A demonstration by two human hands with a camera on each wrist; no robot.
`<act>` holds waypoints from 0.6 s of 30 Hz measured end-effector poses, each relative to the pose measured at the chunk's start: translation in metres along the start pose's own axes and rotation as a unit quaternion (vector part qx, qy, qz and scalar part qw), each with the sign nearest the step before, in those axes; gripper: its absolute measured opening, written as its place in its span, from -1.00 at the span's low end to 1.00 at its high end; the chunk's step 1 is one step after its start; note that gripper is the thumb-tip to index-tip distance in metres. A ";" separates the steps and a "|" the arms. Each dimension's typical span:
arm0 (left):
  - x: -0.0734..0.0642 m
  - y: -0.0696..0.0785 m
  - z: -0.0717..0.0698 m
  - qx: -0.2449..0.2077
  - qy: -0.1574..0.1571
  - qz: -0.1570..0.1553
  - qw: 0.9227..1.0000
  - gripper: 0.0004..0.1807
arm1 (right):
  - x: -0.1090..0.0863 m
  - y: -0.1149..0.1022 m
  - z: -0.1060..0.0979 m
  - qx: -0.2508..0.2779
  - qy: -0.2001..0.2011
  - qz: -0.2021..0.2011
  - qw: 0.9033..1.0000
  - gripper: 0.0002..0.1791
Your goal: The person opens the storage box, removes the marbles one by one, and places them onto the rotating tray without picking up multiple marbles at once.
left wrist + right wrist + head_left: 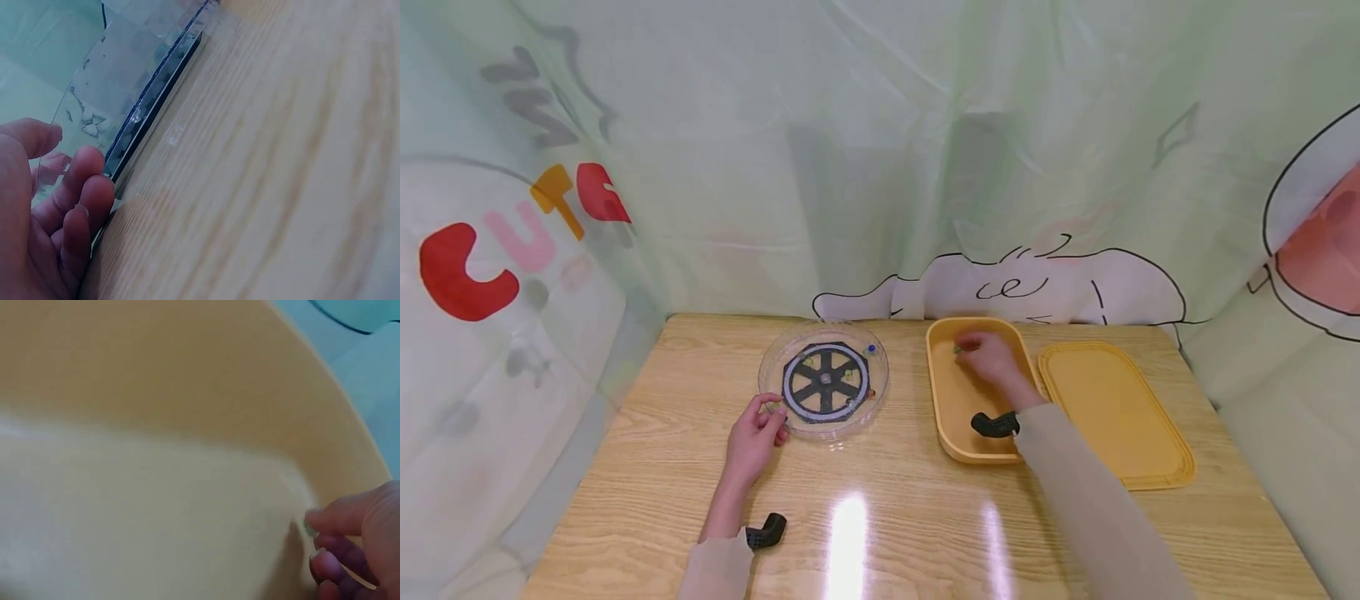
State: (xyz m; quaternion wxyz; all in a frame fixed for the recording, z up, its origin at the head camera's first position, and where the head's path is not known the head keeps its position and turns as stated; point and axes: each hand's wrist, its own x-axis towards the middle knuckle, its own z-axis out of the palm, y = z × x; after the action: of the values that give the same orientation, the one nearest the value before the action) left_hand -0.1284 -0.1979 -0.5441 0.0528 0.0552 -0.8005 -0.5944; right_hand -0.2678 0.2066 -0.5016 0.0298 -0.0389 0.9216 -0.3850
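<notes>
A clear round dish with a black spoked wheel at its bottom sits left of the middle. Several small marbles lie in it, among them a blue marble and a reddish-brown marble. My left hand grips the dish's near-left edge; in the left wrist view its thumb and fingers are at the clear wall. Inside the yellow bin, my right hand pinches a small green marble between thumb and fingertips, near the far end.
A yellow lid lies flat to the right of the bin, close beside it. All of this stands on a wooden table. A printed curtain hangs along the table's back and sides. Black curved pieces stick out at both wrists.
</notes>
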 end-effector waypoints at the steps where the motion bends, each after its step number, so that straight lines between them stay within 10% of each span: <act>1: 0.000 0.000 0.000 -0.001 0.000 0.000 1.000 -0.79 | 0.001 0.000 0.001 -0.004 -0.001 -0.001 1.000 -0.67; 18: -0.001 0.001 0.000 -0.011 -0.004 -0.003 1.000 -0.79 | 0.000 -0.003 0.006 -0.020 -0.020 0.012 1.000 -0.80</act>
State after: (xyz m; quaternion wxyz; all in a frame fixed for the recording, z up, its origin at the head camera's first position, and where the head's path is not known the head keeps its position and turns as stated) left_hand -0.1279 -0.1974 -0.5436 0.0487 0.0544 -0.7938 -0.6037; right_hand -0.2672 0.2002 -0.5039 0.0521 -0.0359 0.9288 -0.3650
